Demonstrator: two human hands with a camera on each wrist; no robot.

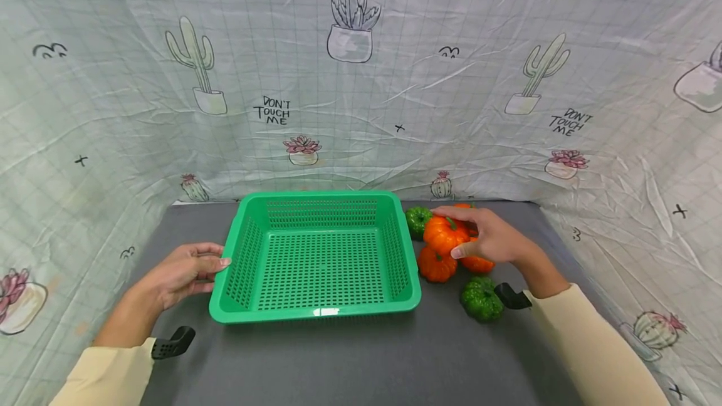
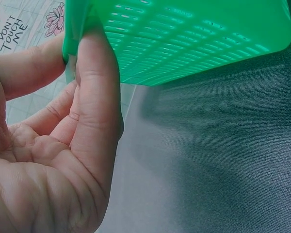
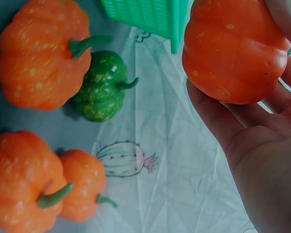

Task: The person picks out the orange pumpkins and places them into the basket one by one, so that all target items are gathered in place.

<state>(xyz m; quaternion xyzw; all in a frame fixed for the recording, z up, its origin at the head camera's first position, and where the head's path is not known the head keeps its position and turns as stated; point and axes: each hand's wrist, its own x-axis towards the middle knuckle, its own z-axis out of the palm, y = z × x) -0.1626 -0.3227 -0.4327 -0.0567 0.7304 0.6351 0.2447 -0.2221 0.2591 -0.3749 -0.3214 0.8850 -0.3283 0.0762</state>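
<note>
Green plastic forms the slotted basket (image 1: 282,316) that the head view shows before me on a dark grey table (image 1: 350,362), its long axis running left to right. My left hand (image 1: 186,271) is at its left short side, pinching the rim between thumb and fingers. My right hand (image 1: 496,237) is beyond the opposite short side, gripping an orange pumpkin (image 1: 444,237) with thumb and fingers around it. What matters most is this: the held pumpkin is outside the basket, just beside its right wall, so the basket's hollow lies leftward of my right hand, while my left hand is a whole basket length away. Near the grip I see a small green pumpkin (image 1: 417,223) by the far right corner, a second orange pumpkin (image 1: 435,266) just in front, a third orange pumpkin (image 1: 479,264) partly covered by my hand, and a bumpy green pumpkin (image 1: 481,299) closer to me.

From the left wrist, thumb and finger meet the rim from either side, and the slotted wall slants away above the tabletop. No pumpkin shows from this side.

From the right wrist, the gripped pumpkin fills my curled fingers, its stem mostly hidden. A basket corner shows near it, with a gap between them. Three orange ones and one green lie apart from my fingers, beside a printed cloth (image 3: 160,111).
</note>
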